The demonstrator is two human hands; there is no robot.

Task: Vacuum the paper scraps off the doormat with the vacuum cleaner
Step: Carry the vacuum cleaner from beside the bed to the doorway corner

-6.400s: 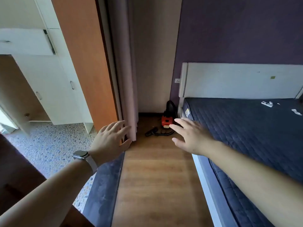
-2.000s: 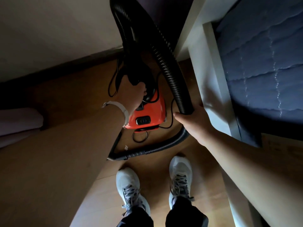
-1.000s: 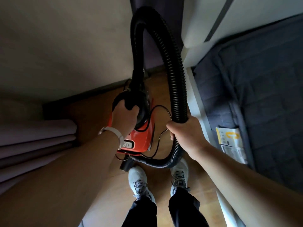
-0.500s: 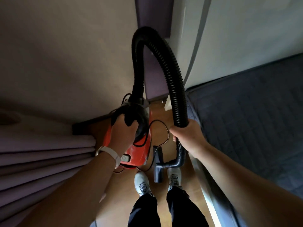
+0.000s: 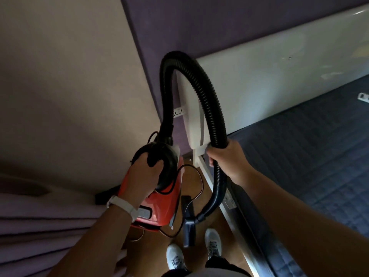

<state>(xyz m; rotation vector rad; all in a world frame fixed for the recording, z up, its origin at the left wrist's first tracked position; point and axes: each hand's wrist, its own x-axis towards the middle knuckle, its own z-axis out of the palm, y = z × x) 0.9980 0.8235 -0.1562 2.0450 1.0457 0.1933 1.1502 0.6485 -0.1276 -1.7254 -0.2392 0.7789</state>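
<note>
A small red and black vacuum cleaner (image 5: pixel 165 204) hangs off the floor, held by its black top handle in my left hand (image 5: pixel 142 176), which wears a pale wristband. Its black ribbed hose (image 5: pixel 201 86) arches up and over to the right. My right hand (image 5: pixel 227 158) is closed around the hose where it comes down. Below that hand the hose ends in a black nozzle (image 5: pixel 188 222) that dangles above my white shoes. A thin power cord (image 5: pixel 196 176) loops around the body. No doormat or paper scraps are in view.
A bed with a dark quilted mattress (image 5: pixel 311 166) and white headboard (image 5: pixel 269 76) fills the right side. Folded mauve curtain (image 5: pixel 40 226) lies at the left. A wall socket (image 5: pixel 178 112) sits by the headboard. Wooden floor (image 5: pixel 199 254) runs in a narrow strip between them.
I have stood up with the vacuum lifted from the floor. The view has tilted upward, showing more headboard and wall. Both hands keep their holds.
</note>
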